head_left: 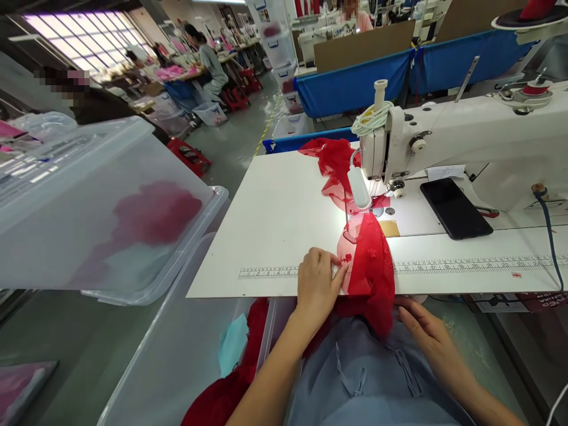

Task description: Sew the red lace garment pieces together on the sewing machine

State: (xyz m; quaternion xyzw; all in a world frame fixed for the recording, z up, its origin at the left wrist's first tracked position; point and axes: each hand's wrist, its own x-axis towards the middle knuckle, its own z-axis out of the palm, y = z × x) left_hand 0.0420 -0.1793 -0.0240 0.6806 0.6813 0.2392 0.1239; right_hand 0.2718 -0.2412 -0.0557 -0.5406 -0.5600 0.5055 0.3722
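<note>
Red sheer fabric [373, 254] with small raised motifs runs from under the sewing machine's needle area [377, 198] toward me and hangs over the table's front edge. My left hand [317, 281] rests on the table at the fabric's left edge, thumb and forefinger closed on its paler pink part. Below the front edge, on the fabric's right side, is my right hand [421, 328]. Its fingers are loosely stretched and slightly apart, the tips beside the hanging cloth. More red fabric [331, 168] lies bunched behind and left of the machine head [377, 142].
A black phone [457, 207] lies on the machine bed, with red-handled snips [487, 211] partly under it. A printed ruler [266, 273] crosses the white table [275, 207]. Translucent bins [146, 355] holding cloth stand left and below. Other people sit at machines farther back.
</note>
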